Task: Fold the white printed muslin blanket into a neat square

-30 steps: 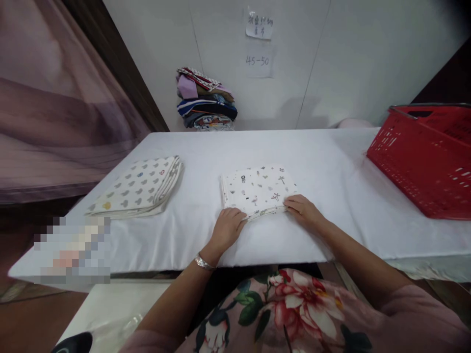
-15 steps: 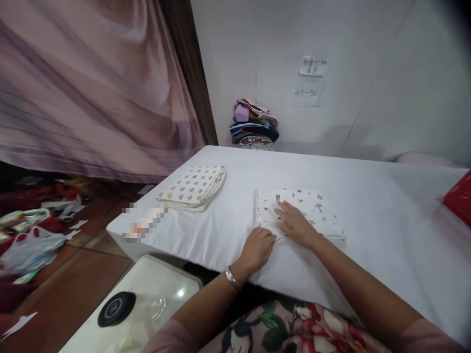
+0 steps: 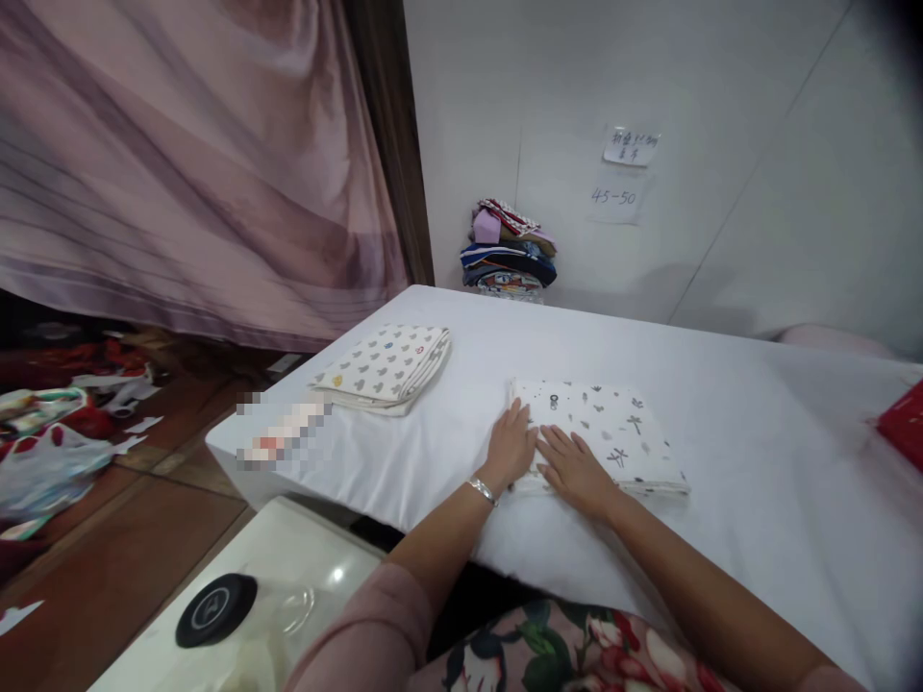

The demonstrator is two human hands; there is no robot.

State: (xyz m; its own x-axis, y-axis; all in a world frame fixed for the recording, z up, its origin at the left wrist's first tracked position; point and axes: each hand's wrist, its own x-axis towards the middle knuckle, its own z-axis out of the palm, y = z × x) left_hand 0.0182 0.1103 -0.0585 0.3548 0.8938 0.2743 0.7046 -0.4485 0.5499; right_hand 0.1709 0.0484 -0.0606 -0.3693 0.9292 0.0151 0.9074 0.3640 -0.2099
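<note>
A folded white cloth (image 3: 606,423) with small dark leaf and dragonfly prints lies flat near the table's front edge. My left hand (image 3: 511,444), a silver bracelet at its wrist, rests on the cloth's left edge with its fingers stretched out. Flat on the front part of the same cloth lies my right hand (image 3: 575,469), its fingers spread. The hands are side by side, nearly touching. Over to the left, a second folded cloth (image 3: 386,365), white with grey motifs, lies apart from both hands.
All of this lies on a white-covered table (image 3: 461,327). A stack of folded fabrics (image 3: 509,252) stands behind it by the wall. A red object (image 3: 905,423) sits at the right edge. A pale box with a black round knob (image 3: 216,610) is at lower left, near a pink curtain (image 3: 216,173).
My left hand has moved from the cloth's front left corner up onto its left edge, its fingers straightening. My right hand has slid toward the front edge, closer to me.
</note>
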